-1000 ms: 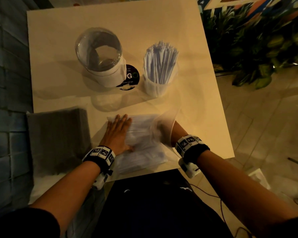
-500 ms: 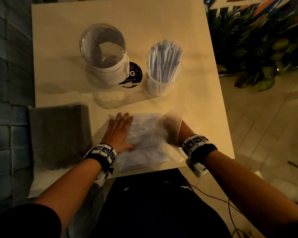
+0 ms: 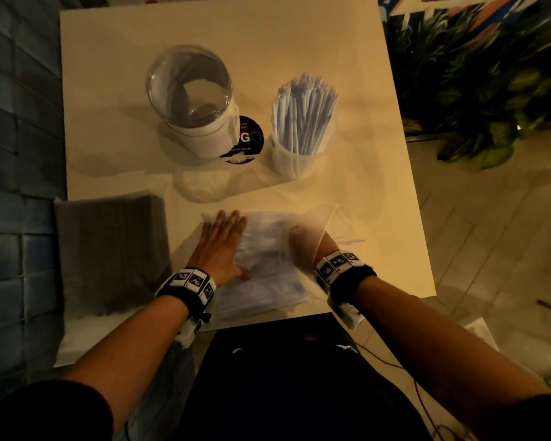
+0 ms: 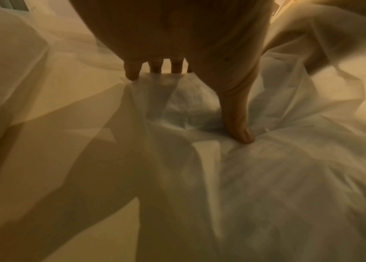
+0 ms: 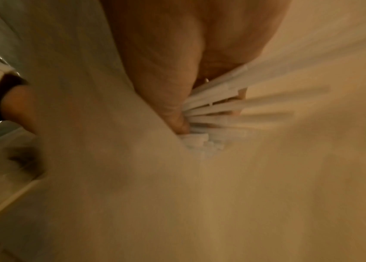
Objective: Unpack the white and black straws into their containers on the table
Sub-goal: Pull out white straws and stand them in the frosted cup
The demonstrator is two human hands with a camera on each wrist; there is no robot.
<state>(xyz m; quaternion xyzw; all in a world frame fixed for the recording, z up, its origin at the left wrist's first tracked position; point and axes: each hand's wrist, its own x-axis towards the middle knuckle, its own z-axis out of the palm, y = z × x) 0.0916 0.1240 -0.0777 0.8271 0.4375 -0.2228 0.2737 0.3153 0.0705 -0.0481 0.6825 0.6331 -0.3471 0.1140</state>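
White paper-wrapped straws [image 5: 217,102] are bunched in the right hand [image 5: 166,74] inside the translucent plastic bag [image 3: 268,249], flat left hand [image 3: 220,246] pinning it; withdrawal looks next.

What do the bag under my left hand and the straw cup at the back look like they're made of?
Bag of white straws: thin, soft plastic film, it seems; it is translucent, creases under the left hand, and the right hand shows through it.
Straw cup: probably clear, stiff plastic; the wrapped straws show through its upright wall.
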